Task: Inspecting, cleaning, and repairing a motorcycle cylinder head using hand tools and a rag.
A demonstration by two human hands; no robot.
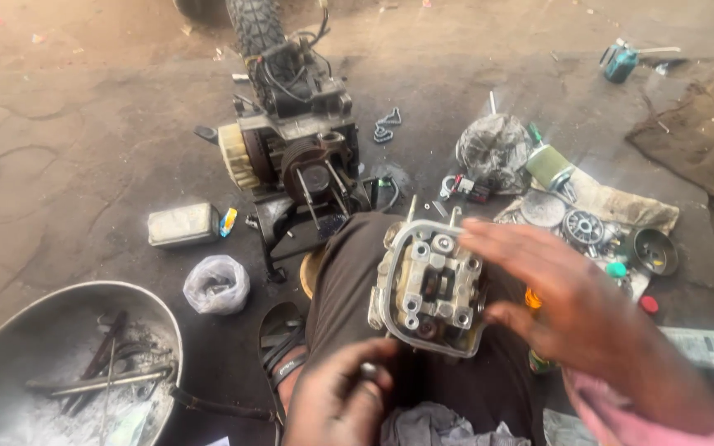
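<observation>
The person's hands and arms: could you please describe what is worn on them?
Both hands are bare, with no gloves. The right hand comes out of a pink sleeve at the wrist. The left hand shows no sleeve in view, and looks smudged with grime.

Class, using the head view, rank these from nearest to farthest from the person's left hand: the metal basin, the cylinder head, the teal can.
1. cylinder head, just right of the left hand, on the lap
2. metal basin, lower left
3. teal can, far upper right

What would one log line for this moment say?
left hand: pinching small metal piece | right hand: open, beside engine head | engine head: on lap | metal bowl: tools inside
</observation>
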